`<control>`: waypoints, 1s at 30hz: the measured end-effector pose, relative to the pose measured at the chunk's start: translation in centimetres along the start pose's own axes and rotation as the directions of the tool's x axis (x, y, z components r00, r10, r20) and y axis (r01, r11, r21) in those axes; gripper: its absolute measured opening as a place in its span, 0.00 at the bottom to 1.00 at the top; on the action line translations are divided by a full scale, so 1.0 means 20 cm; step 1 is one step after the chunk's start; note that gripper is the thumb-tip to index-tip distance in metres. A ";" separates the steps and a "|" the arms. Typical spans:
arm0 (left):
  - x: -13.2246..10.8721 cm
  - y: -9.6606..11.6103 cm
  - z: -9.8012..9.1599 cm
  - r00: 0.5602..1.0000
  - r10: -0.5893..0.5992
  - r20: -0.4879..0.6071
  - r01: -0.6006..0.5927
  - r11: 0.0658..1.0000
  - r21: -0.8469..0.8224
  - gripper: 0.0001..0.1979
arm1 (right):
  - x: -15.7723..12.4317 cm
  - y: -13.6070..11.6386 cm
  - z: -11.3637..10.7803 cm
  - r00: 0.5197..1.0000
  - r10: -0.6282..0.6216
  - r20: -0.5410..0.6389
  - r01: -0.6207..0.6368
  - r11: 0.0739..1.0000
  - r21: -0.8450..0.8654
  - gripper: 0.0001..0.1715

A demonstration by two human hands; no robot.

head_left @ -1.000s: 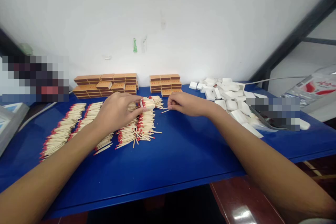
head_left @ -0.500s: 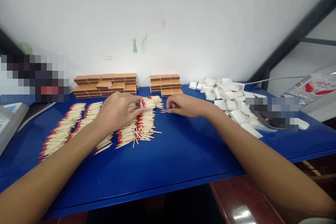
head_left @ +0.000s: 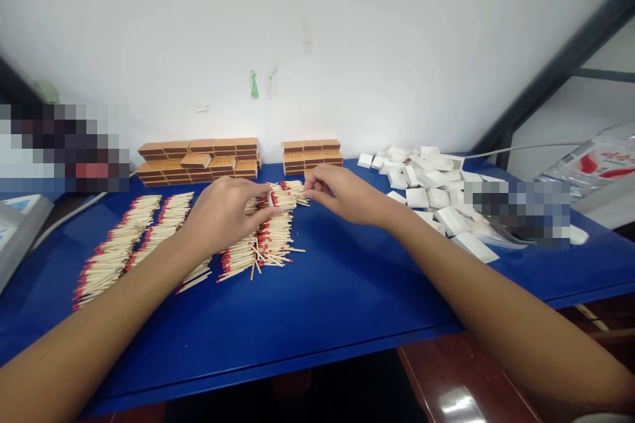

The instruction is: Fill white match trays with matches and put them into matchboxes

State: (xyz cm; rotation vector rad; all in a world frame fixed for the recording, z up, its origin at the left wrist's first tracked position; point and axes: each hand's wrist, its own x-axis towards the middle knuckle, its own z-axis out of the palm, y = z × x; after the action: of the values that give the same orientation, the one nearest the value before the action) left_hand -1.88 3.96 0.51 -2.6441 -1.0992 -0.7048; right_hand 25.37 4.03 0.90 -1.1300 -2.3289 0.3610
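Note:
My left hand (head_left: pixel 225 211) pinches a small white tray (head_left: pixel 270 199) between thumb and fingers, over the rows of matches. My right hand (head_left: pixel 337 193) is closed at the right end of the top matches (head_left: pixel 292 193), its fingertips pinched together; what they hold is too small to make out. Red-headed matches lie in several slanted rows, with a left row (head_left: pixel 112 244) beside my left forearm and a right row (head_left: pixel 275 238) below the white tray. A few stray matches (head_left: pixel 255 258) lie crosswise at the front of the rows.
Stacked orange matchboxes (head_left: pixel 198 162) stand along the wall at the left, a smaller stack (head_left: pixel 311 155) at the centre. White trays (head_left: pixel 436 178) lie heaped on the right of the blue table (head_left: pixel 317 304). A plastic bag (head_left: pixel 595 162) is at the far right.
My right hand has moved up and left to the matches by the white tray. The match seen at its fingertips before no longer shows clearly. My left hand has barely moved.

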 end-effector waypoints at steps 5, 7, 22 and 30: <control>0.00 0.04 0.00 1.000 0.026 0.004 -0.025 0.999 -0.041 0.22 | -0.01 -0.06 0.05 0.998 -0.051 -0.028 0.051 0.999 -0.004 0.04; 0.00 0.04 0.00 0.999 0.036 -0.010 -0.036 0.998 -0.055 0.22 | -0.01 -0.07 0.06 0.998 -0.064 -0.010 0.064 0.998 0.001 0.04; 0.03 0.02 -0.07 0.988 -0.152 0.014 0.152 0.985 -0.082 0.20 | 0.01 0.08 0.12 0.994 0.094 0.061 -0.085 0.988 -0.127 0.08; 0.03 0.00 -0.06 0.989 -0.146 0.022 0.147 0.987 -0.059 0.23 | 0.01 0.09 0.09 0.980 0.146 0.134 -0.124 0.979 -0.162 0.07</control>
State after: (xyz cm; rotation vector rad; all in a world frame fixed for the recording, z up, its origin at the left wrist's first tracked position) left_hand -2.03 3.85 1.86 -2.6445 -1.3080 -0.7556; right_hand 25.48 5.22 -1.30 -1.3832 -2.4472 0.3285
